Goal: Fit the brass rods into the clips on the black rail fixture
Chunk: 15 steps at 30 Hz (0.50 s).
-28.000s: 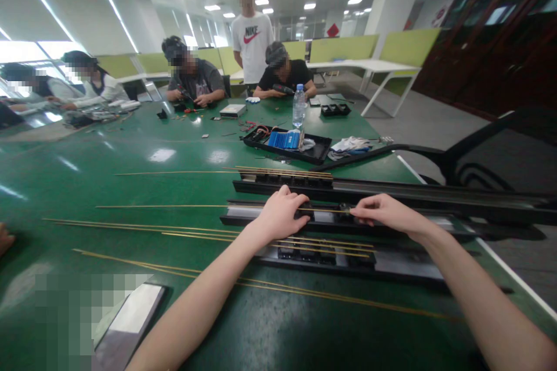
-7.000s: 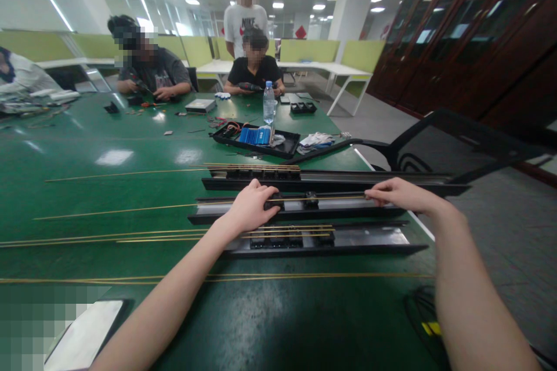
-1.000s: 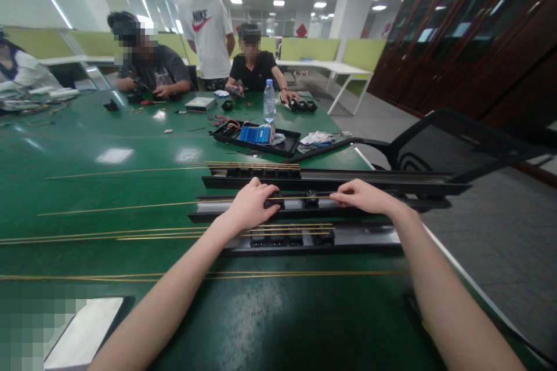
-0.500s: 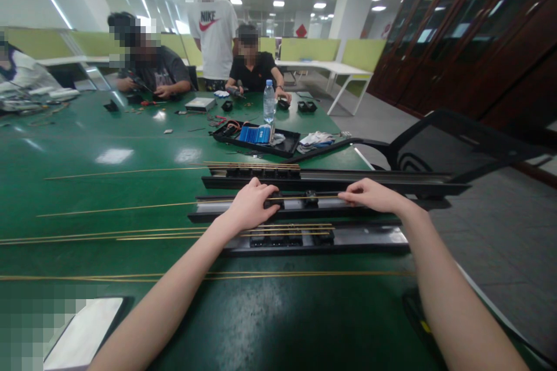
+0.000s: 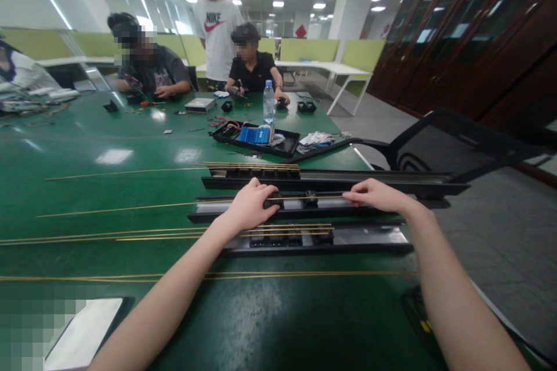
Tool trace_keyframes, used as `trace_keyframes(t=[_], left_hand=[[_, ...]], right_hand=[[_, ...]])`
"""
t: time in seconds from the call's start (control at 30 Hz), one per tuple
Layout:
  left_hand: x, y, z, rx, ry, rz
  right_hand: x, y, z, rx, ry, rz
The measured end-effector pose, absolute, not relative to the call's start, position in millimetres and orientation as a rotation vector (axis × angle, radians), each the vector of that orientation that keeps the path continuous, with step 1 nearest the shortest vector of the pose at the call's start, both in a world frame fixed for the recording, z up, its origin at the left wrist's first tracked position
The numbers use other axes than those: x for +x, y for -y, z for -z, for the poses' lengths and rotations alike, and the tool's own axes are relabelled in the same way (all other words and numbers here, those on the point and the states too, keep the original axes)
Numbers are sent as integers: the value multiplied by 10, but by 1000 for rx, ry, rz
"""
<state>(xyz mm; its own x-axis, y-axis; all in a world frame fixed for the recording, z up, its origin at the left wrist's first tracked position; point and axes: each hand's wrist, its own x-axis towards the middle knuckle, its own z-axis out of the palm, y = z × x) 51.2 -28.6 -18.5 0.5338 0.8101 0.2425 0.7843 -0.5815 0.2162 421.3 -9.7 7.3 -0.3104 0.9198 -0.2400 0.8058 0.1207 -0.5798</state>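
Head view: the held gold rod (image 5: 174,205) runs left-right.

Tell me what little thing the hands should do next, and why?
Maybe the right hand should gently slide the rod lengthwise. It pinches the rod, and the left hand grips a block along it, so the block seems steady.

Our left forearm (image 5: 174,290) and right forearm (image 5: 456,295) are bare as far as the view reaches, slim and smooth, tapering toward narrow wrists. Our left hand (image 5: 251,204) and right hand (image 5: 375,195) are bare too, with slender fingers (image 5: 270,190); the nails are too small to make out.
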Motion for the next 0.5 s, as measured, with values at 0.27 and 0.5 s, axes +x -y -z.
trace_keyframes(t=[0.27, 0.5], left_hand=[[507, 278, 201, 2686, -1399, -492], [502, 285, 190, 2697, -1394, -498]], right_hand=[[4344, 97, -60, -1773, 2166, -982], [4477, 114, -66, -1795, 2097, -1028]])
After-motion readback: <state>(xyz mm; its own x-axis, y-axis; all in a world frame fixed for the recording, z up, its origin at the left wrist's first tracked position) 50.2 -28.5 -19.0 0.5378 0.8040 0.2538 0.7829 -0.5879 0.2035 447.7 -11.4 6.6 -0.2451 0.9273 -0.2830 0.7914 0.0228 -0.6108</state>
